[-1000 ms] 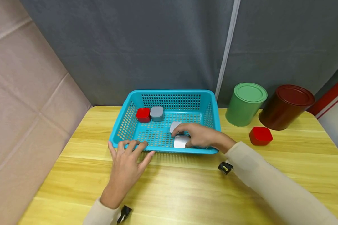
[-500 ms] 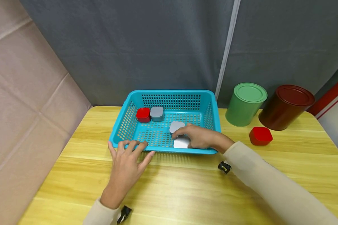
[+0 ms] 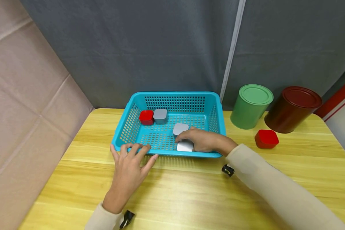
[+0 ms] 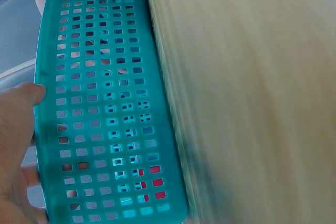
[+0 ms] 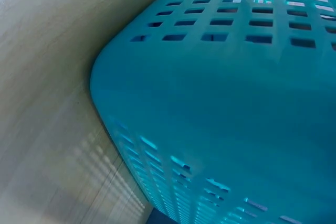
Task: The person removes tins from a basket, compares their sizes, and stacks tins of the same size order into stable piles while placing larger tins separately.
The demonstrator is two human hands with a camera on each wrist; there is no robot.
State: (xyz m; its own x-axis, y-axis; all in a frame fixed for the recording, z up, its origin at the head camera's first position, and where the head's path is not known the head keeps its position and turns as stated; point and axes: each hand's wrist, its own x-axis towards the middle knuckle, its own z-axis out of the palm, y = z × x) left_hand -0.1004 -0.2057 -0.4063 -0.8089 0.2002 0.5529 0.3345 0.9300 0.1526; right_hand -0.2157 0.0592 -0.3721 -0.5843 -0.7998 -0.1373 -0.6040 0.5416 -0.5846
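A blue plastic basket (image 3: 172, 153) with slotted walls stands on the table. My left hand (image 3: 128, 169) holds its front rim at the left, the fingers hooked over the edge. My right hand (image 3: 202, 140) reaches into the front right part and pinches a small silver-topped box (image 3: 185, 146) between finger and thumb; its right side is hidden. Just behind it lies another grey box (image 3: 180, 128). Toward the back left, a red box (image 3: 146, 117) sits beside a grey box (image 3: 160, 116). In the right wrist view only the basket's outer corner (image 5: 199, 93) shows, not the hand.
Right of the basket, a green lidded can (image 3: 251, 107) and a dark red lidded can (image 3: 293, 110) stand at the back. Another red box (image 3: 266, 139) lies before them on the wooden table (image 3: 184, 195). A grey curtain (image 3: 149, 48) hangs behind.
My right hand has shifted slightly within the basket, and the grey box behind the pinched one shows more fully. My left hand stays on the rim.
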